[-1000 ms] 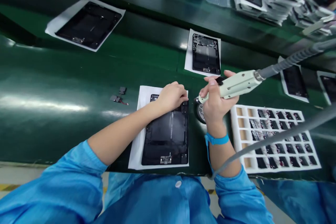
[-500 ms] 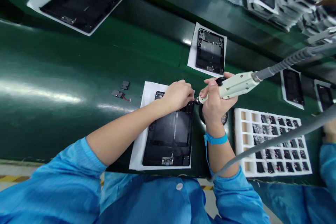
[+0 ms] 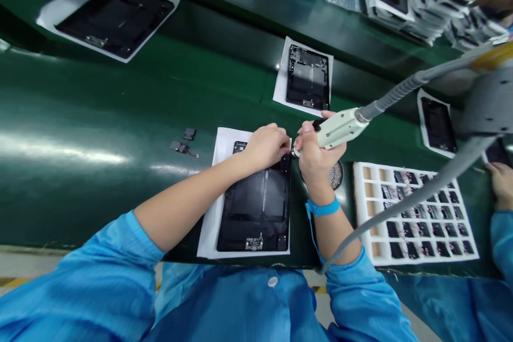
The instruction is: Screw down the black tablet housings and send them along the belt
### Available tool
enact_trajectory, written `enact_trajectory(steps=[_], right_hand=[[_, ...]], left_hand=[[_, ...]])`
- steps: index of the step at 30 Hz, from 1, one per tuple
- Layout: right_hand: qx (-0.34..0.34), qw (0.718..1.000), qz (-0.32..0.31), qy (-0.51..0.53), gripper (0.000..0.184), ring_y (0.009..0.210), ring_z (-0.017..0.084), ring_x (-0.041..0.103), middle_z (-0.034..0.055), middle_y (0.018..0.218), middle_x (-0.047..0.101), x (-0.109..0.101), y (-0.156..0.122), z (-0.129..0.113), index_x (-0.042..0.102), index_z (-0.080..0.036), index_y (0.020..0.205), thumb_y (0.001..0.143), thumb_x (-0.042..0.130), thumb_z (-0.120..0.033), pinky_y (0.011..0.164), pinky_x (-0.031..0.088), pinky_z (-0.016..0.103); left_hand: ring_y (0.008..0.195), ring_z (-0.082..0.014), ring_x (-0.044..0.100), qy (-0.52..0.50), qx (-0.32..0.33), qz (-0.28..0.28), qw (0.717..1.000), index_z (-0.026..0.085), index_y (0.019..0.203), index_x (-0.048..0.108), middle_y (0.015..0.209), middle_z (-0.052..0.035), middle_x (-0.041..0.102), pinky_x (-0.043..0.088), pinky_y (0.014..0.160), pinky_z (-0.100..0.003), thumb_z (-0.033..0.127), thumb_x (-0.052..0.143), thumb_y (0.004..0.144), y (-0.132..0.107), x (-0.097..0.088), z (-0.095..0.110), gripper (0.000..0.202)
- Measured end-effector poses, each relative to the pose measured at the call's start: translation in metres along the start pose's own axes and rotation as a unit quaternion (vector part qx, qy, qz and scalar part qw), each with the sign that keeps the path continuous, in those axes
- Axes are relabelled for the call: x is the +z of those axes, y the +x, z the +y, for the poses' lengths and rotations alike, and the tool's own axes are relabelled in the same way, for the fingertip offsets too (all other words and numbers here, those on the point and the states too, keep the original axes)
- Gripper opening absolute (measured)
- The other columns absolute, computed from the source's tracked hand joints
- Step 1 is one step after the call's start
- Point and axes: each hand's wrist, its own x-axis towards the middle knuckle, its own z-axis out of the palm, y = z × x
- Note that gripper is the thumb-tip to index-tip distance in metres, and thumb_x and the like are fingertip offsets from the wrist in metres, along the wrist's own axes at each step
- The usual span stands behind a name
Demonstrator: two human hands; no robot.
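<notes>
The open tablet housing [image 3: 252, 211] lies on a white sheet [image 3: 207, 230] at the near table edge, its long axis running away from the body. The left hand [image 3: 267, 146], the nearer one, lies over the housing's far end, fingers curled at the far right corner (whether they pinch a part cannot be told). The right hand [image 3: 316, 159], just right of that corner, grasps a pale electric screwdriver [image 3: 342, 129], its tip directed left, close to the left fingertips. A round dish [image 3: 335, 175] sits partly hidden behind the right hand. Farther off lies a second housing [image 3: 306, 79]
</notes>
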Motion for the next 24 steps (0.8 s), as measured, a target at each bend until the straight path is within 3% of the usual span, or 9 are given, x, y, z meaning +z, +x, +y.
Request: enact_trajectory(steps=[5, 8, 11, 17, 24], right_hand=[[-0.01, 1.0, 0.019, -0.022, 0.051, 0.053, 0.012, 0.066, -0.0044, 0.09, 0.075, -0.025, 0.01, -0.011, 0.057, -0.028, 0.131, 0.095, 0.082, -0.055, 0.056, 0.061, 0.032], [-0.069, 0.993, 0.09, -0.044, 0.045, 0.048, 0.01, 0.058, -0.0085, 0.079, 0.068, -0.056, 0.023, -0.016, 0.057, -0.029, 0.125, 0.096, 0.082, -0.052, 0.054, 0.059, 0.032], [-0.085, 0.985, 0.136, -0.068, 0.041, 0.045, 0.01, 0.053, -0.0111, 0.071, 0.062, -0.077, 0.036, -0.008, 0.057, -0.029, 0.12, 0.094, 0.082, -0.048, 0.052, 0.058, 0.032], [-0.071, 0.981, 0.151, -0.094, 0.042, 0.045, 0.01, 0.052, -0.0058, 0.088, 0.077, -0.079, 0.04, 0.013, 0.055, -0.029, 0.123, 0.093, 0.078, -0.047, 0.05, 0.056, 0.034], [-0.075, 0.985, 0.143, -0.064, 0.042, 0.045, 0.008, 0.052, -0.0065, 0.086, 0.077, -0.079, 0.039, 0.012, 0.056, -0.028, 0.123, 0.093, 0.081, -0.043, 0.048, 0.053, 0.031]], left_hand=[[0.097, -0.029, 0.067, -0.027, 0.008, 0.024, 0.999, 0.021, 0.091, 0.087, 0.094, -0.0089, 0.08, 0.051, 0.085, -0.041, 0.022, 0.078, 0.103, -0.001, 0.003, -0.006, 0.014], [0.097, -0.0285, 0.066, -0.052, 0.009, 0.033, 0.998, 0.022, 0.09, 0.088, 0.094, -0.0079, 0.081, 0.051, 0.086, -0.041, 0.024, 0.08, 0.103, 0.0, 0.007, -0.01, 0.015], [0.098, -0.0283, 0.066, -0.061, 0.01, 0.036, 0.997, 0.023, 0.091, 0.088, 0.096, -0.008, 0.082, 0.05, 0.086, -0.041, 0.024, 0.08, 0.103, 0.0, 0.008, -0.011, 0.015], [0.101, -0.029, 0.066, -0.048, 0.004, 0.037, 0.998, 0.023, 0.091, 0.088, 0.098, -0.0077, 0.082, 0.049, 0.088, -0.041, 0.025, 0.08, 0.104, 0.0, 0.01, -0.012, 0.015], [0.1, -0.0286, 0.066, -0.048, 0.011, 0.042, 0.998, 0.023, 0.091, 0.087, 0.098, -0.0074, 0.082, 0.048, 0.086, -0.041, 0.027, 0.079, 0.104, -0.001, 0.011, -0.013, 0.016]])
